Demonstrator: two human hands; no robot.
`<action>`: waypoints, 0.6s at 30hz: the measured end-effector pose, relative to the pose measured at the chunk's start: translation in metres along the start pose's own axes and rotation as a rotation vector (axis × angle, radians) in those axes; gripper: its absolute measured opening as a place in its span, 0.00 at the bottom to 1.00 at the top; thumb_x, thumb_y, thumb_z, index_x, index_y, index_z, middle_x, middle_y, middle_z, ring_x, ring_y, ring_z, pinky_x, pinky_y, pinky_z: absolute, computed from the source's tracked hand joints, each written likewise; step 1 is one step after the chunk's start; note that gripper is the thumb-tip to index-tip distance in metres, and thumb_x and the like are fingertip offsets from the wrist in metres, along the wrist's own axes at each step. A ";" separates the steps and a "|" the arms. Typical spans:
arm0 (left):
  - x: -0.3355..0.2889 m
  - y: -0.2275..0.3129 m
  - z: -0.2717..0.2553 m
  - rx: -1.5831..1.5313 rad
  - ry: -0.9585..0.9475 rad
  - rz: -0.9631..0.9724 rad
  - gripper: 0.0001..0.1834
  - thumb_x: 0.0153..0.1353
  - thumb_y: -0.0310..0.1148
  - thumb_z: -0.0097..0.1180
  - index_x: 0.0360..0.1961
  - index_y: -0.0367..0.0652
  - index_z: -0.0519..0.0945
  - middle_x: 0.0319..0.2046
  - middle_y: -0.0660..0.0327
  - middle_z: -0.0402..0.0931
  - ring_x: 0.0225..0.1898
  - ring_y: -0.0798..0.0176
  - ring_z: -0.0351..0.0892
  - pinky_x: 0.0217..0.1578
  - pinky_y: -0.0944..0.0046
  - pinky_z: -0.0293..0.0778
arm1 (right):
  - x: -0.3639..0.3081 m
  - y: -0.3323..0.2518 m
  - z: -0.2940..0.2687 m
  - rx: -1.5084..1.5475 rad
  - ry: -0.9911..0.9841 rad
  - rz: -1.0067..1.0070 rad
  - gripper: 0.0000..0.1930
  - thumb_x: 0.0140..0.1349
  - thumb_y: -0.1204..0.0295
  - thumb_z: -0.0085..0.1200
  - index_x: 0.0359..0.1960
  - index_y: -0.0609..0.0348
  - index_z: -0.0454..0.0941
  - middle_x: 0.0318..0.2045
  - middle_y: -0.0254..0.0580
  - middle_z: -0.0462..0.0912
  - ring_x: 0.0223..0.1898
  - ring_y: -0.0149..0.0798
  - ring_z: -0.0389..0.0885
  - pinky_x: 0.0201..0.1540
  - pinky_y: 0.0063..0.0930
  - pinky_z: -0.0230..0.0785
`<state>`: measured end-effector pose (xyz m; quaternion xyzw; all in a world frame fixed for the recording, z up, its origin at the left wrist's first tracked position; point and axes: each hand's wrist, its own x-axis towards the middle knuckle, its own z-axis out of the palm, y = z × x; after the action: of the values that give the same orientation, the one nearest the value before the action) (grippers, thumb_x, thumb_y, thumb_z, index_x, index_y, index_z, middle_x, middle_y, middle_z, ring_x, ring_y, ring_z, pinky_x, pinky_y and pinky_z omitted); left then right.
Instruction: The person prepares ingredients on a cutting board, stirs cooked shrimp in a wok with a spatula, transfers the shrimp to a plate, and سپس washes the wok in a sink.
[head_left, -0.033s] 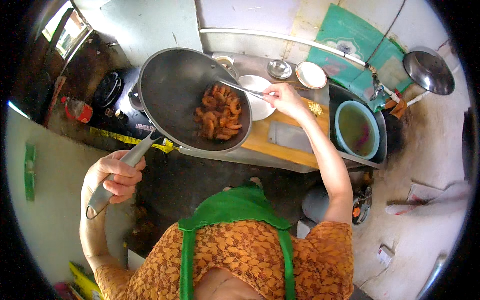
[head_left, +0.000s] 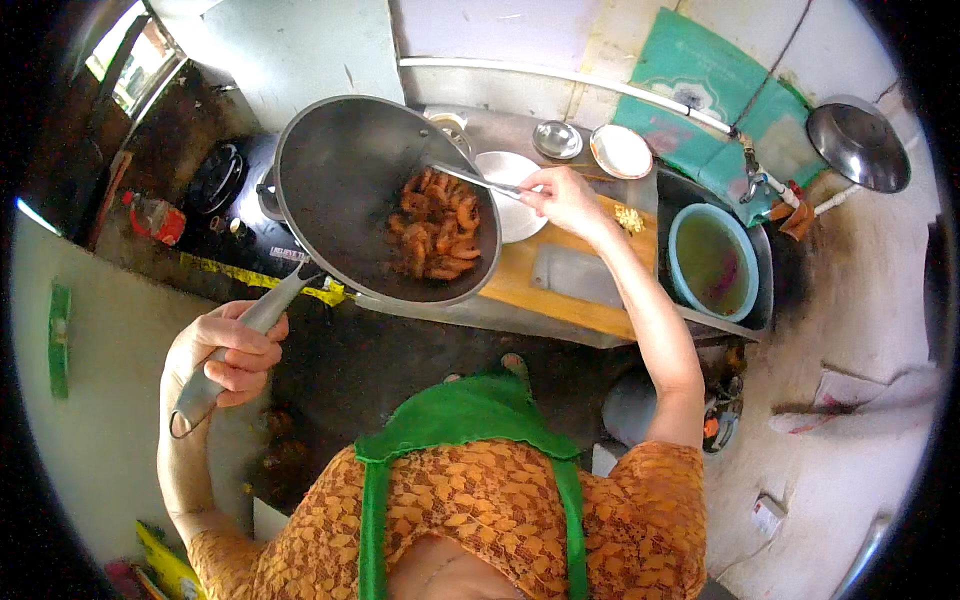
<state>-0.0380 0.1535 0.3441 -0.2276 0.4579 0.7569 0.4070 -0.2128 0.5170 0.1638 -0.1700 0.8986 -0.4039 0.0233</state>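
A dark grey wok [head_left: 330,185] is tilted toward the right above the counter. Its long grey handle [head_left: 265,315] is wrapped by the fingers of my left hand [head_left: 230,352]. Many curled orange-brown shrimp [head_left: 437,228] lie gathered on the wok's right side. My right hand [head_left: 562,203] grips a slim metal utensil [head_left: 470,178], which reaches over the wok's right rim, its tip just above the shrimp; the tip's shape is hard to make out. Partly hidden behind that rim, a white plate [head_left: 522,222] sits on the counter, beneath the utensil.
A wooden cutting board [head_left: 510,290] carries a cleaver [head_left: 575,275] and chopped pale pieces [head_left: 628,218]. To its right, a blue basin [head_left: 684,290] of water stands in the sink. Small bowls [head_left: 557,140] are at the back. The stove [head_left: 250,185] and a red-labelled bottle [head_left: 155,220] are left.
The utensil's tip and my right hand have shifted slightly left over the wok. My left hand keeps its hold on the handle, and the wok has barely moved.
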 end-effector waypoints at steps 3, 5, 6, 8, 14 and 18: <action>0.000 -0.006 0.016 -0.065 0.060 0.001 0.06 0.46 0.18 0.45 0.27 0.39 0.67 0.09 0.69 0.56 0.04 0.79 0.53 0.02 0.75 0.47 | -0.004 -0.020 -0.006 -0.135 0.000 -0.023 0.10 0.51 0.69 0.55 0.34 0.58 0.78 0.24 0.43 0.80 0.27 0.35 0.79 0.31 0.27 0.69; 0.006 -0.008 0.030 0.018 0.078 0.061 0.05 0.48 0.20 0.44 0.28 0.38 0.68 0.09 0.69 0.57 0.04 0.80 0.53 0.02 0.75 0.49 | -0.003 -0.014 -0.021 -0.188 -0.033 0.000 0.11 0.51 0.66 0.55 0.35 0.53 0.79 0.27 0.45 0.81 0.32 0.42 0.80 0.36 0.33 0.69; 0.009 -0.009 0.040 0.023 0.078 0.063 0.05 0.49 0.21 0.44 0.30 0.37 0.68 0.09 0.70 0.57 0.05 0.80 0.53 0.01 0.75 0.50 | -0.005 -0.013 -0.028 -0.225 -0.044 -0.013 0.11 0.51 0.66 0.55 0.35 0.53 0.79 0.27 0.45 0.81 0.32 0.42 0.80 0.36 0.34 0.69; 0.015 -0.011 0.054 0.012 0.087 0.080 0.05 0.50 0.21 0.44 0.30 0.36 0.68 0.09 0.70 0.57 0.05 0.81 0.54 0.02 0.75 0.51 | -0.006 -0.008 -0.037 -0.299 -0.032 -0.067 0.10 0.52 0.65 0.53 0.35 0.51 0.79 0.27 0.45 0.80 0.32 0.46 0.79 0.36 0.37 0.69; 0.031 -0.017 0.106 -0.020 0.215 0.109 0.03 0.49 0.22 0.44 0.26 0.39 0.69 0.10 0.70 0.59 0.05 0.80 0.55 0.03 0.74 0.51 | -0.001 0.029 -0.048 -0.299 0.000 -0.247 0.07 0.52 0.69 0.51 0.31 0.56 0.78 0.22 0.49 0.77 0.28 0.50 0.77 0.32 0.42 0.68; 0.041 -0.014 0.126 -0.006 0.212 0.099 0.02 0.49 0.23 0.44 0.25 0.39 0.68 0.10 0.70 0.58 0.05 0.80 0.55 0.03 0.73 0.49 | 0.000 0.051 -0.062 -0.355 -0.019 -0.250 0.08 0.53 0.70 0.51 0.34 0.53 0.77 0.26 0.46 0.79 0.30 0.48 0.77 0.31 0.39 0.68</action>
<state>-0.0466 0.2848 0.3678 -0.2846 0.5069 0.7491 0.3178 -0.2382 0.5929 0.1678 -0.2854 0.9272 -0.2375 -0.0489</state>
